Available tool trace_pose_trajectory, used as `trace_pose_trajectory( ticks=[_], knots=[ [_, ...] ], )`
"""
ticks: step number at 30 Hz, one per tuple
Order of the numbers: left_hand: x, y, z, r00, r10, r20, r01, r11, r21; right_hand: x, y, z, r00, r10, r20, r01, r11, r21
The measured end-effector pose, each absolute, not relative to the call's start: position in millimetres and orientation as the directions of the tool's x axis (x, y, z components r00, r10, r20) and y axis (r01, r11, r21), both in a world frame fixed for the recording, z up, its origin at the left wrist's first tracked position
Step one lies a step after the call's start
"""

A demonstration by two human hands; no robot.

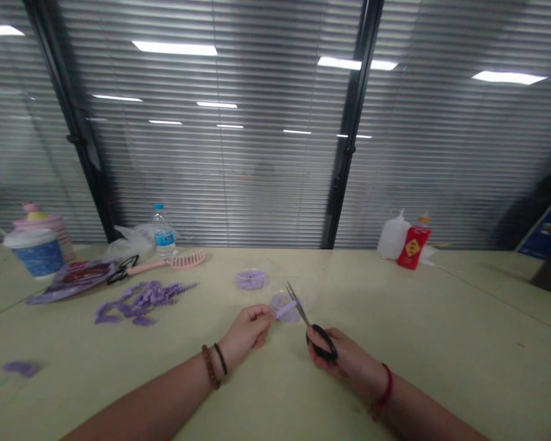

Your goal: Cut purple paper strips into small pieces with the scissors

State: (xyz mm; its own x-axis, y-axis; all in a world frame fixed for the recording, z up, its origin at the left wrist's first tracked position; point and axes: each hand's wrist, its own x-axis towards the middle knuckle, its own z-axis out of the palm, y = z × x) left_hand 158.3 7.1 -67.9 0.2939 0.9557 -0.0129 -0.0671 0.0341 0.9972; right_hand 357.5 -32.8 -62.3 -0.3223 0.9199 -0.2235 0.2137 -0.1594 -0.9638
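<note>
My left hand [247, 334] is pinched shut on a small purple strip [286, 309], holding it out to the right. My right hand [344, 358] grips black-handled scissors [308, 324] with the blades slightly apart around the strip's end. Directly under the strip sits a clear shallow dish [290, 301] with purple bits in it. A second clear dish of purple bits [251, 279] stands a little farther back.
A pile of purple strips [142, 300] lies to the left, with a pink comb [174, 262], a water bottle [164, 233], a purple packet [76, 275] and a blue cup [37, 252]. A red glue bottle [413, 246] and a white bottle [392, 236] stand at the back right.
</note>
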Motion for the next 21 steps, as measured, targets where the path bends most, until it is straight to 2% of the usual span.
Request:
trace_pose_trajectory(
  ticks=[4,10,14,21],
  knots=[
    [157,9,-68,0.241,0.970,-0.022,-0.124,0.053,0.991,357,-34,-58,-0.274,0.933,-0.233,0.244,-0.167,-0.955],
    [157,9,-66,0.220,0.975,-0.006,-0.176,0.046,0.983,355,-40,-52,-0.354,0.903,-0.242,0.268,-0.150,-0.952],
    [158,8,-66,0.231,0.973,-0.020,-0.153,0.056,0.987,354,-42,-50,-0.425,0.881,-0.210,0.314,-0.074,-0.947],
    [161,5,-67,0.300,0.954,0.008,-0.079,0.017,0.997,356,-36,-59,-0.398,0.883,-0.250,0.398,-0.079,-0.914]
  ],
)
